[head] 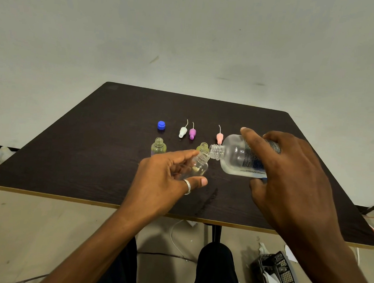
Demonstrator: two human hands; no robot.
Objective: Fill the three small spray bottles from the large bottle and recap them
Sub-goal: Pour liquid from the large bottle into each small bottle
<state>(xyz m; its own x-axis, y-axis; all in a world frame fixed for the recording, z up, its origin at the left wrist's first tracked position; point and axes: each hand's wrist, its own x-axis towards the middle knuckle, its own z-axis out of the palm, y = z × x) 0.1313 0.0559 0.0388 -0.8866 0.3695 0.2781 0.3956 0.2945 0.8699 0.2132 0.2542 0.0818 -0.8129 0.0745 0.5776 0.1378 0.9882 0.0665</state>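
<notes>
Large bottle (235,159), gripped by right hand (289,169), tips against the small bottle (199,167) left hand (166,175) holds (tilted, likely to catch the pour).

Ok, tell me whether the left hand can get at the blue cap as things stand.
Probably not yet: the left hand holds a small bottle to the large bottle. The way to the blue cap looks free, though.

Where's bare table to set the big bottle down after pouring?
Bare: the table's left side, beyond the blue cap and the leftmost small bottle; also the far strip behind the pink spray top. Crowded: centre, around the large bottle. Wet streak near the front edge.
</notes>
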